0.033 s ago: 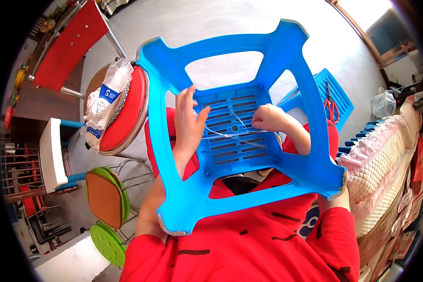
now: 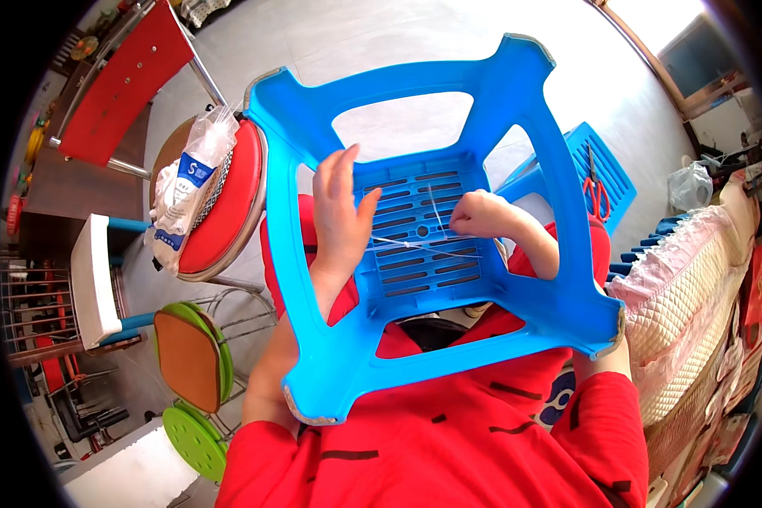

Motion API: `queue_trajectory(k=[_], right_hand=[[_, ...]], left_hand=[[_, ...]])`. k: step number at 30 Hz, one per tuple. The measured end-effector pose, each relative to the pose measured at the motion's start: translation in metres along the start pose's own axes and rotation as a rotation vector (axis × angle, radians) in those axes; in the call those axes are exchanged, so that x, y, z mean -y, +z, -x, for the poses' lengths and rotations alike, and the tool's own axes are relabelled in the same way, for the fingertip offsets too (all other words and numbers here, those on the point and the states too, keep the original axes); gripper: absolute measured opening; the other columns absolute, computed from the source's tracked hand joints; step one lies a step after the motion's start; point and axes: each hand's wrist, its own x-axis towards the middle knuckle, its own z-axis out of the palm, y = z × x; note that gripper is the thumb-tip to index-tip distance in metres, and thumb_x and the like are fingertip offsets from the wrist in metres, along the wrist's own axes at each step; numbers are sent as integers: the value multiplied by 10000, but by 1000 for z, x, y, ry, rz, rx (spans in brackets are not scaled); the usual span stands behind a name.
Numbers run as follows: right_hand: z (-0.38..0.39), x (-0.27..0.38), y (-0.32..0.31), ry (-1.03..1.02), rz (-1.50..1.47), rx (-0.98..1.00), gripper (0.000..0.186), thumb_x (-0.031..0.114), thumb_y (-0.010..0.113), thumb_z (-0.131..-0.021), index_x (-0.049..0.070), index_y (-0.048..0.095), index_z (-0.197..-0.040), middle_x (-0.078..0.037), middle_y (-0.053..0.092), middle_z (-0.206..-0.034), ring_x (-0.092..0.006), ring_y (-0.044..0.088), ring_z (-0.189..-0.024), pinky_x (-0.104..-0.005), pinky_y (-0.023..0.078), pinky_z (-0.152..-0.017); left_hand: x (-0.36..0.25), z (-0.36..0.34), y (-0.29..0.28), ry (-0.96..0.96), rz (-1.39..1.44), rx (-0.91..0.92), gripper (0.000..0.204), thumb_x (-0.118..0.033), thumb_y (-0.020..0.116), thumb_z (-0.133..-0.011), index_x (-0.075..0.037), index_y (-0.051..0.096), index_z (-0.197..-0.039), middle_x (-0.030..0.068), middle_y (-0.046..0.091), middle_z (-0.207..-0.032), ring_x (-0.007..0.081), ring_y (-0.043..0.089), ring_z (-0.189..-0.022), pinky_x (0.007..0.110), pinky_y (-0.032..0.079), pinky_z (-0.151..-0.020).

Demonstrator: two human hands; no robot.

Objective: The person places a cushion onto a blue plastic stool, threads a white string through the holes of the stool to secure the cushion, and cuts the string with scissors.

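An upturned blue plastic stool [image 2: 415,368] rests on my lap, legs toward me, with its slatted seat at the bottom. Thin white cable ties [image 2: 415,245] lie across the slats; one strip stands up beside my right fingertips. My left hand [image 2: 340,212] reaches in through the left side opening, fingers stretched and thumb apart, holding nothing. Through the opening on the right comes my right hand [image 2: 483,213], its fingers pinched together at the upright strip. The exact grip is partly hidden behind the knuckles.
A red round-seated chair [image 2: 237,212] at left carries a clear plastic packet [image 2: 184,190] with white contents. At right, red-handled scissors [image 2: 597,190] lie on a second blue stool [image 2: 622,182]. Folded stools with brown [image 2: 186,351] and green seats stand lower left. Quilted fabric [image 2: 686,305] borders the right.
The thin strip by my right hand has swung from a slanting curve to nearly upright. My right hand has shifted slightly left; the left hand's fingers have tilted a little.
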Motion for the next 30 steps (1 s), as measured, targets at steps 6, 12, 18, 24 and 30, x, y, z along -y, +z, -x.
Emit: queue_trajectory(k=[6,12,18,24,30], right_hand=[[1,11,5,24,-511,141,227,145,603,-812,3,745,-919,-125,714,-811,-174,688,-740,-299,547,-720],[-3,3,18,26,-881,-75,175,138,665,-870,-19,735,-908,-72,695,-832,-108,586,-689,-254,481,-599],[0,8,14,91,-1321,-46,204,120,597,-941,-49,681,-1020,-57,650,-766,-71,520,-626,-240,428,-548],[-1,5,18,85,-1379,-66,226,116,555,-953,-43,666,-1068,-11,574,-705,-62,452,-584,-237,378,-528],[6,13,10,96,-1234,-145,232,96,554,-894,-40,679,-1034,-3,551,-682,-58,448,-594,-226,365,-547]], left_hand=[[-7,-3,32,403,-143,532,270,-49,656,-795,-84,646,-1062,69,610,-1098,264,597,-963,353,477,-749],[10,33,54,-250,129,721,180,-149,623,-823,-3,683,-910,123,673,-861,268,662,-837,344,502,-710],[22,39,75,-582,541,879,219,-204,597,-877,-55,726,-972,79,711,-871,124,650,-822,300,500,-694],[7,23,75,-616,557,988,243,-188,605,-867,-45,742,-1008,57,703,-863,122,649,-811,277,510,-647],[11,24,84,-645,666,985,273,-117,558,-831,9,730,-1003,81,693,-801,139,651,-709,272,533,-565]])
